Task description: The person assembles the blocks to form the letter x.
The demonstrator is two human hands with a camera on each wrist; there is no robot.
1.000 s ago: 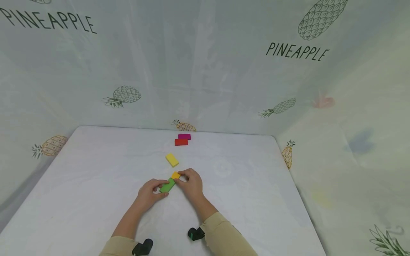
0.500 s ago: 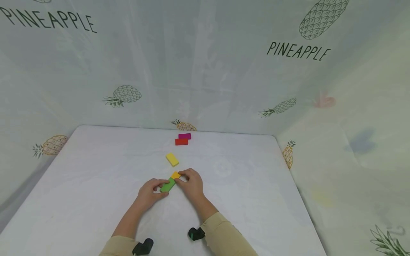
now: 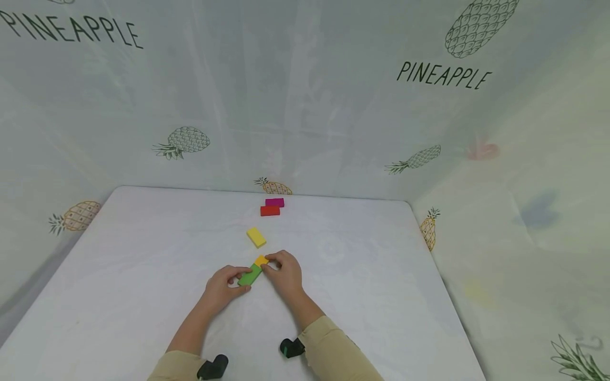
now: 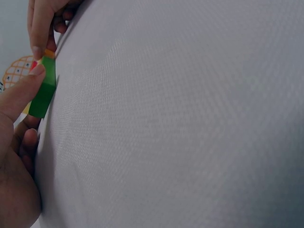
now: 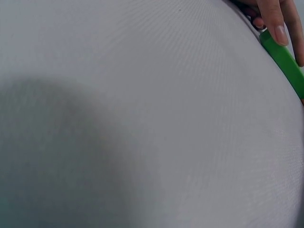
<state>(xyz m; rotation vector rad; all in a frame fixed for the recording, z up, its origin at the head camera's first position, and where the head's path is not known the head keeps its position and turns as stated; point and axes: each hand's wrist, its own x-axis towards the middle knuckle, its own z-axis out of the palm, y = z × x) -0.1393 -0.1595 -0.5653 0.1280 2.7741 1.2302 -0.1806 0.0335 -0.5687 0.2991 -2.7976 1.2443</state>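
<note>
My left hand [image 3: 222, 287] pinches a green block [image 3: 250, 275] between thumb and fingers on the white table. In the left wrist view the thumb lies against the long side of the green block [image 4: 43, 92]. An orange-yellow block [image 3: 260, 261] meets the green one end to end, and my right hand [image 3: 284, 274] pinches it with thumb and index finger. Part of the orange-yellow block is hidden behind those fingers. The right wrist view catches the green block [image 5: 283, 61] at its edge, with left-hand fingers on it; the right hand itself is out of that view.
Just beyond the hands a yellow block [image 3: 256, 237] lies flat at a slant. Farther back a red block [image 3: 270, 211] touches a magenta block [image 3: 275, 202] near the table's [image 3: 157, 227] far edge. A pineapple-print curtain [image 3: 305, 95] hangs behind the table.
The right thumb has shifted very slightly at the seam between the green and orange-yellow blocks, which look more closely lined up. Everything else stays where it was.
</note>
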